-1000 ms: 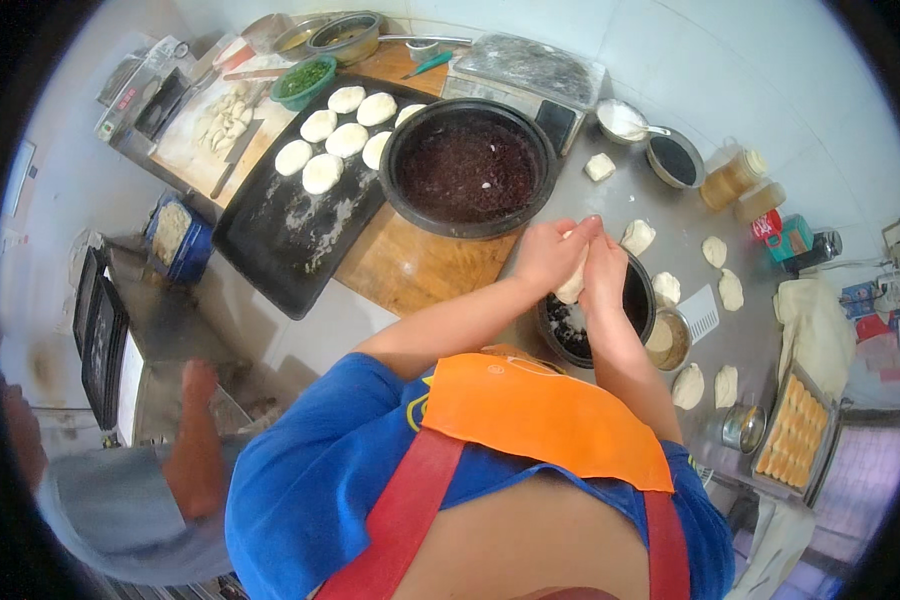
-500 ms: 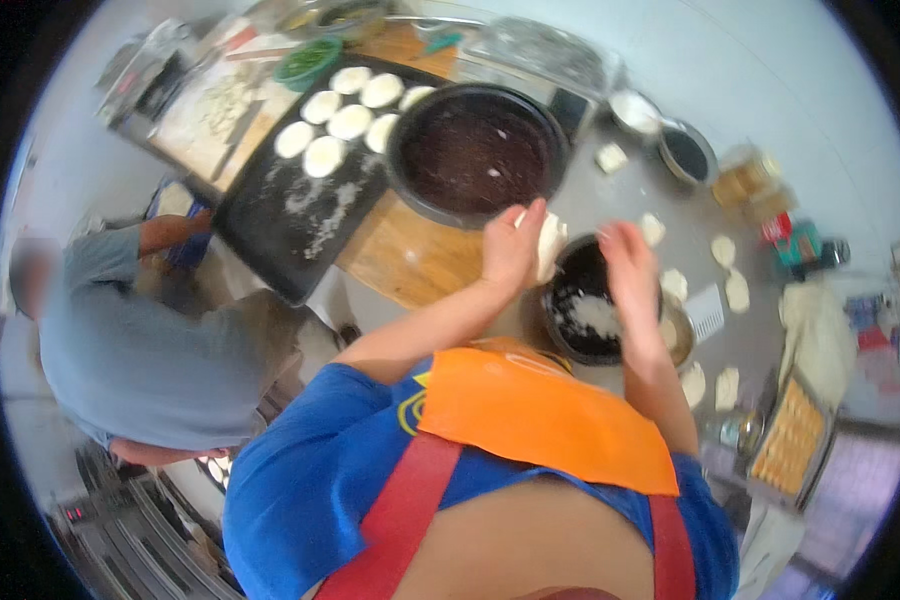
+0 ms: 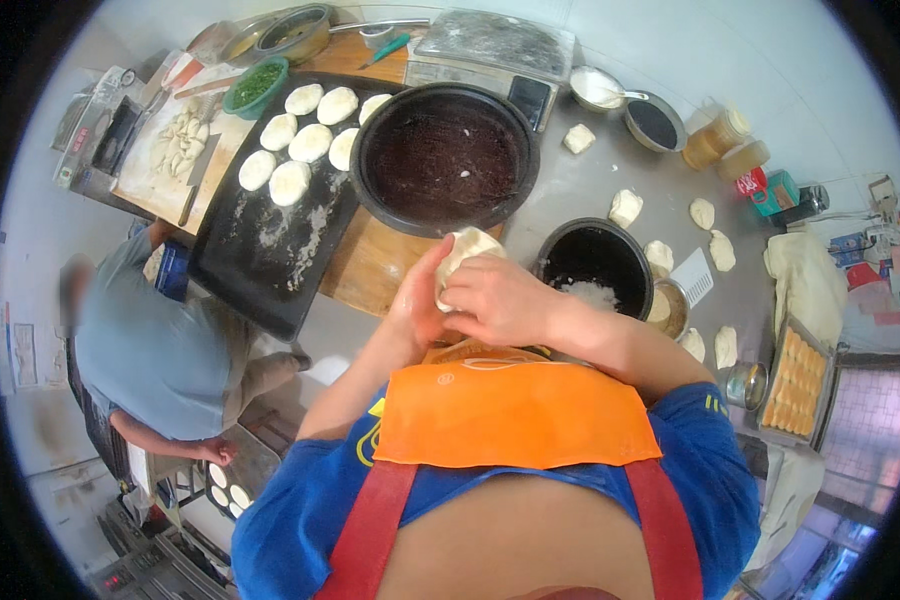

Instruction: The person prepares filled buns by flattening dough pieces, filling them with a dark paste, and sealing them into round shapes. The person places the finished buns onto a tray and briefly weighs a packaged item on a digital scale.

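Note:
A piece of white dough (image 3: 467, 252) rests in my left hand (image 3: 415, 300), whose fingers and thumb cup its left side. My right hand (image 3: 500, 302) reaches across from the right, its curled fingers pressed to the dough's lower edge. What lies inside the dough is hidden. Just right of my hands stands a black bowl (image 3: 570, 238) with a white grainy filling (image 3: 592, 293) at its bottom. Beyond my hands is a wide dark pan (image 3: 528, 160) with a thin dark red-brown layer inside.
At left, a black baking tray (image 3: 232, 240) bears several flat dough rounds (image 3: 310, 143). Several dough pieces (image 3: 626, 207) lie across the grey table (image 3: 610, 170) at right. A person (image 3: 155, 340) stands to the left, beside the tray. Pastries fill another tray (image 3: 795, 385) at far right.
My right hand has swung left from above the black bowl onto the dough. My left hand, with the dough, has shifted left and nearer to me. The whole view has shifted slightly.

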A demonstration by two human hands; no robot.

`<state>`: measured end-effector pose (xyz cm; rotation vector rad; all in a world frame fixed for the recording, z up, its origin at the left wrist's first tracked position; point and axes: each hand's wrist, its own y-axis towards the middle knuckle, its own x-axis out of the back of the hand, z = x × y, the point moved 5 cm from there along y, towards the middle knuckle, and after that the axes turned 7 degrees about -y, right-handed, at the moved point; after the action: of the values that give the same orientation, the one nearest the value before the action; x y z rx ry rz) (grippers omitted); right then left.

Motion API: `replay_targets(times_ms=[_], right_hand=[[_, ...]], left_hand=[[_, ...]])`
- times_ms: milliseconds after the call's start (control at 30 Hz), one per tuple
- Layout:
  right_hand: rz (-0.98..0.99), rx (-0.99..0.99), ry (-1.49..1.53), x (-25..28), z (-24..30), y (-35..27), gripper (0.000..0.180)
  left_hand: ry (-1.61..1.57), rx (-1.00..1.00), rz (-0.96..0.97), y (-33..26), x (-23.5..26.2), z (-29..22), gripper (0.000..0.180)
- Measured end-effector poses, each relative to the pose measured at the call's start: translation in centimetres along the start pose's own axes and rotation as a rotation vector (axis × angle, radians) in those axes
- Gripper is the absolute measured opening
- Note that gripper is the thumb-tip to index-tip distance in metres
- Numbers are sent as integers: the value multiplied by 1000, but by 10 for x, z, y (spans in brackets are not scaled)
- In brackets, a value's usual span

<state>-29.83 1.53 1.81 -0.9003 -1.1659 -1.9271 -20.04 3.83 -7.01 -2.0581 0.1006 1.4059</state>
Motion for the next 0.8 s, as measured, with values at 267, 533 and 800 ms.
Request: replay_targets(times_ms=[267,533,800], right_hand=[[536,-819,-539,-33,-163,16,31],[271,-823,-363,22,-154,27,19],[-279,-1232,676,96,-103,-166,16]], left_hand=[[1001,-719,-219,-30,-1,-78,31],[1355,-762,-322,-36,26,-70,21],[72,-122,-61,11,18,0,40]])
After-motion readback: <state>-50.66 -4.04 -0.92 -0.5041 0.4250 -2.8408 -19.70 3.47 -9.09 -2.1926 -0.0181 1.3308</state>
